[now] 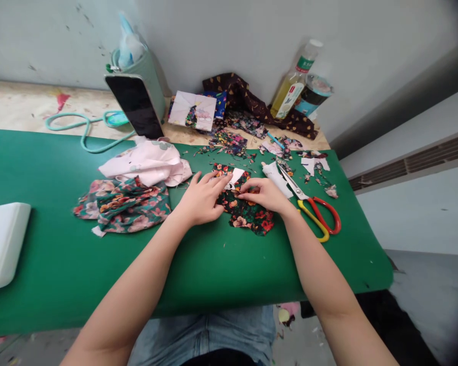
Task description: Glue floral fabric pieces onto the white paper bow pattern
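Observation:
A dark floral fabric piece [250,216] lies on the green mat [221,264] in front of me. My left hand [200,198] rests on its left part, fingers stretched flat and pressing toward a small white paper piece [235,176] on the cloth. My right hand [262,194] lies on the fabric's right side, fingers curled and pinching the cloth near the paper. Both hands almost meet over the fabric's middle.
Red-and-yellow scissors [315,208] lie right of my right hand, beside a white glue tube [275,177]. Folded pink cloth [148,162] and green floral cloth [125,203] lie to the left. A phone [135,104], bottle [293,84], fabric scraps [232,137] and a white object [2,244] surround the mat.

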Tool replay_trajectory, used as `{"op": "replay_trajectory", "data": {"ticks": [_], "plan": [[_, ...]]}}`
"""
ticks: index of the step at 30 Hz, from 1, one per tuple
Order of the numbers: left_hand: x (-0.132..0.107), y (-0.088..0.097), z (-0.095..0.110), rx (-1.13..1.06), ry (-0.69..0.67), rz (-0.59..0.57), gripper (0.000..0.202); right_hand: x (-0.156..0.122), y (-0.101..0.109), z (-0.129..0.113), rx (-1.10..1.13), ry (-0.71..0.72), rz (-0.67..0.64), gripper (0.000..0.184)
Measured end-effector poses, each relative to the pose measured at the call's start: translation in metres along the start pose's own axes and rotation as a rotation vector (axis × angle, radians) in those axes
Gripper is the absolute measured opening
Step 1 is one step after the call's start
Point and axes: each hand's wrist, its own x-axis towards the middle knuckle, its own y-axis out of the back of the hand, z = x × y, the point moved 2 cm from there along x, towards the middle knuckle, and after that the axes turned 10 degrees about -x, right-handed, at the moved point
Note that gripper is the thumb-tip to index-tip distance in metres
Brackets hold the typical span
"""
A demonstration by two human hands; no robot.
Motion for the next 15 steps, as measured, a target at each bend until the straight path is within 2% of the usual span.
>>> {"op": "replay_trajectory", "data": {"ticks": [10,15], "plan": [[0.0001,-0.0015,-0.0012,0.000,-0.037,0.009,0.080,0.0034,0.0016,0.0049,0.006,-0.017,0.000,0.017],[-0.0002,0.0005,-0.0045,0.000,-0.113,0.076,0.076,0.0037,0.0012,0.0047,-0.027,-0.062,0.007,0.030]]}}
